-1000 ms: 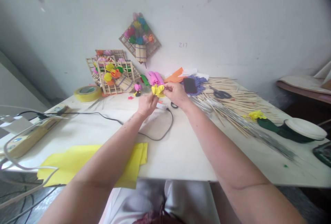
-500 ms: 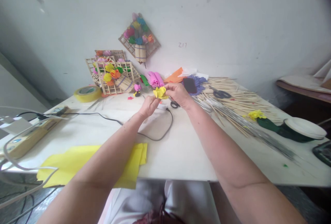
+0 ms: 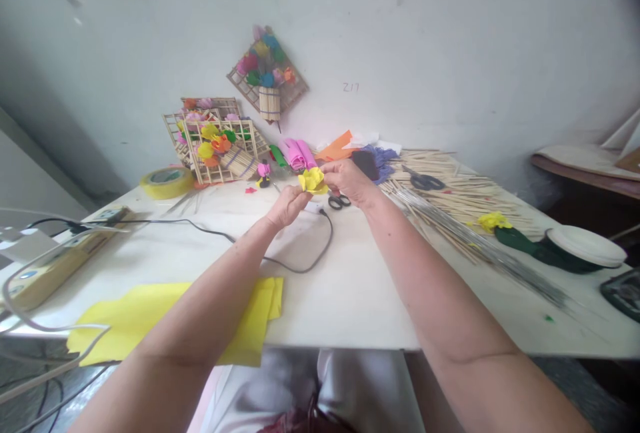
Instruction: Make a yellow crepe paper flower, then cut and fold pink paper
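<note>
Both hands meet above the middle of the white table. My left hand pinches the underside of a small yellow paper flower. From the right, my right hand closes its fingertips on the flower's upper edge. Small black scissors lie on the table just under the hands. A black cable loops below them.
Folded yellow paper hangs over the near left edge. A yellow tape roll, stick frames with paper flowers, pink paper rolls, a phone, wooden sticks with scissors, metal wires and a white-lidded tub lie around.
Both hands have shifted slightly right with the yellow flower and turned it; the small black scissors beneath them now show more.
</note>
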Demonstrator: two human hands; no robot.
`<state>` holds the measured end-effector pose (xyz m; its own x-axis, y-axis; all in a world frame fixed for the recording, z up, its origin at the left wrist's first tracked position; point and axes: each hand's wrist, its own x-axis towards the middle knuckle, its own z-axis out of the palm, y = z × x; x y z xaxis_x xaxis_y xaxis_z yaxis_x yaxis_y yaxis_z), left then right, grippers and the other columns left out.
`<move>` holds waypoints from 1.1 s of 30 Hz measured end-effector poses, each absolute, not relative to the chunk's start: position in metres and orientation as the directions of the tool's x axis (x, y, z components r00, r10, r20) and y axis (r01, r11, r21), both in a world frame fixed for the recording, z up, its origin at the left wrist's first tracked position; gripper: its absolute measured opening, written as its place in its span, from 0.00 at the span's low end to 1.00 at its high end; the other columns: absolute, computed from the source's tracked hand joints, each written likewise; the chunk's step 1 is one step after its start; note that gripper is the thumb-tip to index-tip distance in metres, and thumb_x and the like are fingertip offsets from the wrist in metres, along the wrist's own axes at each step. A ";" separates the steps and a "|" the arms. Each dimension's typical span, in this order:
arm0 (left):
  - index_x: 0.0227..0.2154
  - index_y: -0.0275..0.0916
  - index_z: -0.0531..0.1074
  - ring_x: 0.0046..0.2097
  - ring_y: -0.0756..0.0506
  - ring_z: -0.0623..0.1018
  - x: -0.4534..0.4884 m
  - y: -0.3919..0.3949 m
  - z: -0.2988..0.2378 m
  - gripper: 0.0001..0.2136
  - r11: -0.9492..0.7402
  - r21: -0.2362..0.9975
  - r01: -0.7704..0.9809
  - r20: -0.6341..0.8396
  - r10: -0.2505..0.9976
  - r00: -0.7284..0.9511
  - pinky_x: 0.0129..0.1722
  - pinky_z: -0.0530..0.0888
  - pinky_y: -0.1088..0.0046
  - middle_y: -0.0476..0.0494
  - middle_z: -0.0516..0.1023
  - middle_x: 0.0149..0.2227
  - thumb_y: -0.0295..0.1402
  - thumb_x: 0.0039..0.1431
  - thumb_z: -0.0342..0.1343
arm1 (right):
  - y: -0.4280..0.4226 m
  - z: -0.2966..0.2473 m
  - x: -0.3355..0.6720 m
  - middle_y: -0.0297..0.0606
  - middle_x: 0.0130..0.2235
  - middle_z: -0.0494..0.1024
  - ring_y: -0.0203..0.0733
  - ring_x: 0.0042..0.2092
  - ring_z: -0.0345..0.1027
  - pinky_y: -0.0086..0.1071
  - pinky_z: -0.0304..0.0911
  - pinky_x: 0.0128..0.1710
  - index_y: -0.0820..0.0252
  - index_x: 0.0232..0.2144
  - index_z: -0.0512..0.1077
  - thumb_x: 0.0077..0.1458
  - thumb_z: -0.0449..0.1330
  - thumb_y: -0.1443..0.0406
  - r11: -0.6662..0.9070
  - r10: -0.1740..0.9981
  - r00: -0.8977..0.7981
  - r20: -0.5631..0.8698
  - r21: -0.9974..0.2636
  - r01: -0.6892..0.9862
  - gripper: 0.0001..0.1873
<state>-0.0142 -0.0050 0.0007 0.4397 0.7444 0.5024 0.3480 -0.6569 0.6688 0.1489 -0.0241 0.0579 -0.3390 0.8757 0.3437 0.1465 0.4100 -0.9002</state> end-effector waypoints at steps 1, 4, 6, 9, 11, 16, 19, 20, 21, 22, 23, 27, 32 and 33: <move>0.15 0.37 0.54 0.21 0.54 0.56 -0.014 -0.005 0.001 0.14 -0.662 0.661 0.353 0.503 0.740 0.447 0.22 0.55 0.76 0.53 0.54 0.15 0.40 0.51 0.41 | -0.024 0.058 0.149 0.25 0.13 0.55 0.26 0.16 0.43 0.23 0.43 0.15 0.66 0.22 0.72 0.38 0.52 0.70 0.412 0.876 -0.338 0.343 -0.898 0.155 0.08; 0.15 0.37 0.54 0.21 0.54 0.56 -0.015 -0.004 0.000 0.15 -0.656 0.667 0.353 0.497 0.745 0.445 0.22 0.56 0.76 0.53 0.54 0.15 0.40 0.51 0.41 | -0.026 0.061 0.151 0.26 0.15 0.59 0.25 0.17 0.45 0.23 0.43 0.16 0.66 0.22 0.72 0.39 0.53 0.69 0.453 0.860 -0.352 0.368 -0.870 0.197 0.08; 0.15 0.37 0.54 0.21 0.54 0.56 -0.016 -0.004 -0.001 0.15 -0.651 0.676 0.344 0.494 0.748 0.444 0.22 0.55 0.76 0.53 0.54 0.15 0.39 0.52 0.41 | -0.028 0.063 0.153 0.26 0.16 0.60 0.25 0.18 0.46 0.23 0.43 0.17 0.66 0.23 0.72 0.39 0.53 0.70 0.476 0.841 -0.395 0.369 -0.853 0.216 0.09; 0.15 0.37 0.54 0.21 0.54 0.56 -0.015 -0.005 0.000 0.15 -0.651 0.676 0.345 0.482 0.745 0.461 0.22 0.55 0.76 0.53 0.54 0.15 0.39 0.52 0.41 | -0.030 0.066 0.157 0.27 0.16 0.60 0.25 0.18 0.45 0.24 0.41 0.17 0.66 0.23 0.71 0.40 0.53 0.69 0.465 0.827 -0.457 0.328 -0.856 0.227 0.07; 0.14 0.37 0.53 0.21 0.54 0.56 -0.014 -0.007 0.002 0.15 -0.654 0.673 0.346 0.475 0.741 0.474 0.22 0.55 0.76 0.53 0.53 0.15 0.40 0.51 0.41 | -0.031 0.068 0.159 0.26 0.16 0.59 0.25 0.18 0.44 0.24 0.40 0.17 0.67 0.21 0.70 0.41 0.54 0.69 0.453 0.833 -0.459 0.307 -0.856 0.249 0.06; 0.14 0.38 0.52 0.21 0.54 0.55 -0.011 -0.010 0.004 0.15 -0.641 0.700 0.316 0.459 0.742 0.488 0.22 0.55 0.75 0.53 0.52 0.15 0.39 0.51 0.41 | -0.031 0.069 0.160 0.26 0.14 0.57 0.25 0.18 0.44 0.25 0.40 0.18 0.67 0.18 0.70 0.41 0.54 0.70 0.498 0.843 -0.407 0.352 -0.795 0.345 0.06; 0.14 0.38 0.52 0.22 0.54 0.55 -0.011 -0.010 0.005 0.15 -0.627 0.720 0.298 0.441 0.745 0.501 0.22 0.54 0.75 0.53 0.51 0.15 0.38 0.50 0.41 | -0.031 0.070 0.160 0.28 0.15 0.60 0.26 0.19 0.47 0.25 0.43 0.19 0.67 0.20 0.72 0.41 0.54 0.70 0.517 0.839 -0.393 0.376 -0.776 0.362 0.07; 0.14 0.38 0.52 0.22 0.54 0.55 -0.010 -0.011 0.005 0.14 -0.623 0.726 0.293 0.435 0.745 0.506 0.22 0.54 0.75 0.53 0.51 0.15 0.38 0.50 0.41 | -0.031 0.070 0.159 0.28 0.16 0.63 0.27 0.20 0.49 0.25 0.45 0.20 0.66 0.20 0.73 0.41 0.54 0.70 0.530 0.832 -0.396 0.389 -0.769 0.357 0.07; 0.13 0.38 0.52 0.22 0.54 0.55 -0.010 -0.011 0.005 0.14 -0.619 0.731 0.288 0.430 0.746 0.509 0.22 0.54 0.75 0.53 0.51 0.15 0.37 0.50 0.41 | -0.031 0.071 0.159 0.29 0.17 0.65 0.28 0.21 0.52 0.25 0.48 0.21 0.66 0.21 0.73 0.40 0.54 0.70 0.546 0.822 -0.400 0.406 -0.761 0.350 0.08; 0.13 0.38 0.52 0.22 0.54 0.55 -0.010 -0.011 0.006 0.14 -0.614 0.737 0.283 0.425 0.747 0.511 0.22 0.54 0.75 0.53 0.51 0.15 0.37 0.50 0.41 | -0.032 0.071 0.159 0.30 0.18 0.67 0.29 0.22 0.55 0.25 0.50 0.22 0.65 0.21 0.74 0.40 0.54 0.70 0.566 0.810 -0.402 0.427 -0.749 0.345 0.08; 0.13 0.38 0.52 0.22 0.54 0.55 -0.010 -0.012 0.006 0.14 -0.609 0.743 0.278 0.422 0.748 0.512 0.22 0.54 0.75 0.53 0.51 0.15 0.37 0.50 0.41 | -0.032 0.072 0.158 0.31 0.19 0.68 0.31 0.23 0.57 0.26 0.52 0.23 0.64 0.21 0.74 0.40 0.54 0.70 0.587 0.797 -0.404 0.449 -0.733 0.343 0.08; 0.13 0.38 0.52 0.22 0.54 0.55 -0.008 -0.015 0.009 0.14 -0.589 0.766 0.255 0.409 0.754 0.514 0.22 0.54 0.75 0.53 0.51 0.15 0.37 0.49 0.42 | -0.033 0.072 0.159 0.32 0.19 0.70 0.35 0.26 0.61 0.27 0.54 0.25 0.63 0.20 0.75 0.41 0.54 0.70 0.646 0.760 -0.406 0.508 -0.660 0.383 0.09; 0.12 0.38 0.51 0.21 0.54 0.54 -0.006 -0.018 0.009 0.14 -0.570 0.793 0.216 0.396 0.752 0.527 0.21 0.52 0.75 0.53 0.51 0.14 0.35 0.48 0.43 | -0.031 0.071 0.162 0.33 0.22 0.72 0.35 0.28 0.63 0.26 0.56 0.26 0.63 0.22 0.75 0.41 0.54 0.70 0.711 0.702 -0.441 0.559 -0.582 0.394 0.09; 0.12 0.38 0.51 0.21 0.54 0.53 -0.006 -0.018 0.009 0.14 -0.562 0.802 0.202 0.394 0.752 0.528 0.21 0.52 0.75 0.53 0.51 0.14 0.35 0.48 0.43 | -0.030 0.071 0.162 0.33 0.23 0.73 0.35 0.28 0.63 0.26 0.56 0.27 0.64 0.22 0.75 0.41 0.53 0.70 0.723 0.689 -0.450 0.568 -0.570 0.389 0.09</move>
<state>-0.0058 -0.0175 0.0092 0.5279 0.7523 0.3942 0.2025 -0.5622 0.8018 0.1624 -0.0302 0.0709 -0.4501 0.6894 0.5676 0.3888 0.7235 -0.5704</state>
